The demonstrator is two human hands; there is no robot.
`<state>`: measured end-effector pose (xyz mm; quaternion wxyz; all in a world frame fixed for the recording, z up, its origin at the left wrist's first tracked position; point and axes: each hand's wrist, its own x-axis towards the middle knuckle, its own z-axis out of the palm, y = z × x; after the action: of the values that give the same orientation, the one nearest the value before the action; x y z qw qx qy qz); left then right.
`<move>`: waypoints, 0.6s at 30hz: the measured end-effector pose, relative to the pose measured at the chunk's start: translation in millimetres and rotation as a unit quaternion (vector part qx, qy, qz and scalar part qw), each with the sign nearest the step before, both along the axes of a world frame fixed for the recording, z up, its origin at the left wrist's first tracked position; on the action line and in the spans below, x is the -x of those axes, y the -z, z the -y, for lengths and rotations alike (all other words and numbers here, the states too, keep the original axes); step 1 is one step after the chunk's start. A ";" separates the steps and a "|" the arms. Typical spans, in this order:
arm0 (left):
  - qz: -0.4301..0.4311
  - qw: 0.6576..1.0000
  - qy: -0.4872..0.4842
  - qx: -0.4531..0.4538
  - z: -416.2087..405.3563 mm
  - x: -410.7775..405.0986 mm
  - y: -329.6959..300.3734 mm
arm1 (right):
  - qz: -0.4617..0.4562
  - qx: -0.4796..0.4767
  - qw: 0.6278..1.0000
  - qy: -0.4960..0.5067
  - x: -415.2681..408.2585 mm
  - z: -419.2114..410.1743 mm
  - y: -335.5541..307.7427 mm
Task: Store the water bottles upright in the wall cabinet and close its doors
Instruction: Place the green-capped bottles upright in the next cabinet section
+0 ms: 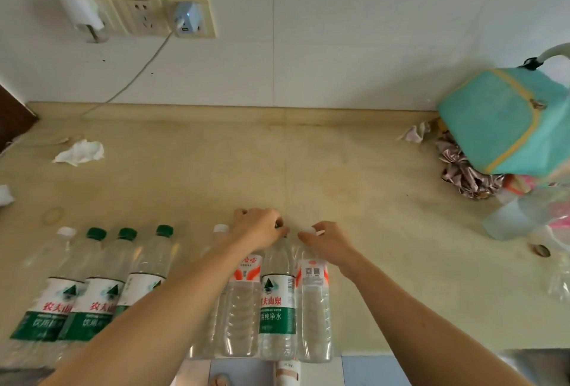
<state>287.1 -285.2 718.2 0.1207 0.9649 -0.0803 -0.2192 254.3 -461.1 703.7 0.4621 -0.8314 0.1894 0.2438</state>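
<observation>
Several water bottles stand upright in a row along the front of the beige counter (308,154). My left hand (257,228) grips the tops of a red-labelled bottle (243,308) and a green-labelled bottle (277,302) at the middle. My right hand (327,240) pinches the white cap of another red-labelled bottle (313,308) just to the right. To the left stand a white-capped bottle (49,287) and green-capped bottles (92,287), partly hidden behind my left forearm. The wall cabinet is out of view.
A teal bag (505,120) sits on crumpled cloth at the right, with plastic cups (509,219) in front of it. Crumpled tissue (80,152) lies at the back left. Wall sockets with a charger (186,17) and its cable are above.
</observation>
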 end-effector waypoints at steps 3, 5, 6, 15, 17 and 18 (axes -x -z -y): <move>-0.013 1.000 -0.001 -0.013 4.8 -4.1 -0.6 | -0.003 -0.026 0.999 0.024 -4.1 -1.5 4.5; -0.021 1.000 -0.009 -0.003 5.8 -5.6 -0.6 | -0.002 -0.037 0.999 0.027 -4.8 0.8 4.3; -0.028 0.999 -0.015 0.010 5.5 -5.5 -0.3 | -0.001 -0.042 0.999 0.026 -4.7 2.5 2.8; 0.031 0.963 -0.050 0.263 0.7 -20.4 -36.6 | 0.128 -0.065 0.989 0.016 -15.7 26.1 -50.4; 0.069 0.949 -0.049 0.304 -0.7 -26.5 -54.2 | 0.178 -0.053 0.982 0.019 -20.7 28.0 -69.6; 0.088 0.942 -0.045 0.321 -1.5 -28.7 -63.1 | 0.204 -0.055 0.977 0.018 -22.8 28.2 -79.4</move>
<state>315.8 -283.7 781.3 0.4260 0.8930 -0.1131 -0.0908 277.1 -489.3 783.1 0.5405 -0.8332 0.0922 0.0710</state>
